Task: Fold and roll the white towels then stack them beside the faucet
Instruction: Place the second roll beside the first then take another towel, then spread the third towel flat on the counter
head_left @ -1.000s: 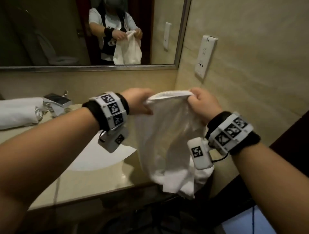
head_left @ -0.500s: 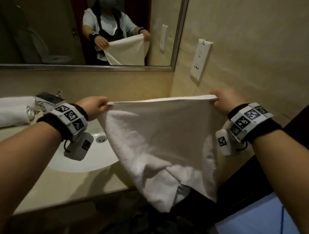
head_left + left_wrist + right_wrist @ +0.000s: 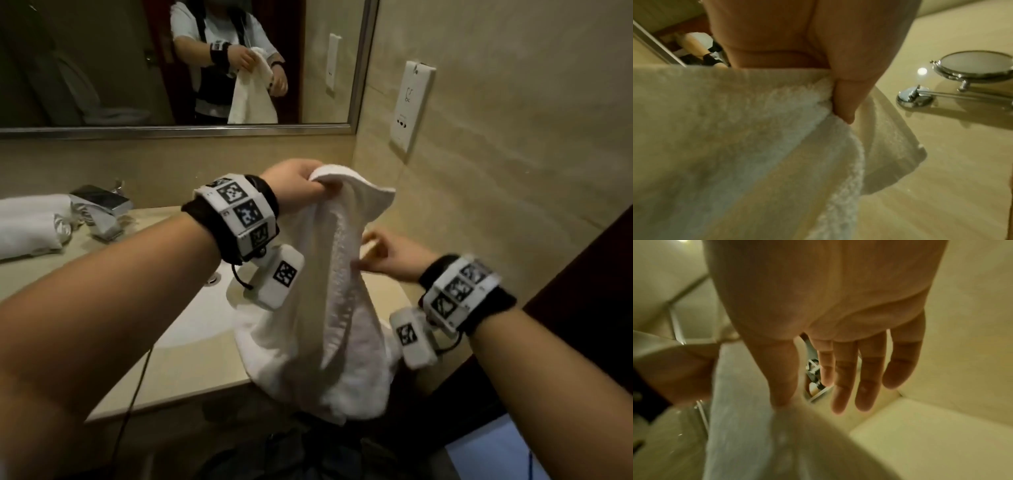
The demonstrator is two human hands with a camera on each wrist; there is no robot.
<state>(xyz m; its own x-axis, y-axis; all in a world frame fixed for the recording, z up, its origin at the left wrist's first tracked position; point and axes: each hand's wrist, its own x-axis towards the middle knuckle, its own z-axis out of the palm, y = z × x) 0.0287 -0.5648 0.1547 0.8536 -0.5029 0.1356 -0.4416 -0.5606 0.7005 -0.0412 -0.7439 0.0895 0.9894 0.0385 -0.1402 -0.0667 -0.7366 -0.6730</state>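
Note:
A white towel (image 3: 342, 308) hangs from my left hand (image 3: 301, 185), which grips its bunched top edge above the right side of the sink. In the left wrist view the thumb (image 3: 846, 100) pinches the towel (image 3: 735, 146) against the hand. The lower end drapes past the counter's front edge. My right hand (image 3: 383, 253) is lower, at the towel's right side, with its fingers (image 3: 869, 378) straight and spread. Its thumb touches the cloth (image 3: 740, 402) and holds nothing. Two rolled white towels (image 3: 27, 226) lie left of the chrome faucet (image 3: 102, 209).
The white basin (image 3: 191, 308) is set in a beige counter (image 3: 191, 370) whose front edge runs below the towel. A mirror (image 3: 102, 68) covers the back wall. A white wall plate (image 3: 412, 106) sits on the right wall. A round chrome mirror (image 3: 974, 65) juts from the wall.
Half a second ago the towel was stretched wide between both hands. My right hand has let go and dropped to the towel's side, and the left hand now holds the gathered top alone.

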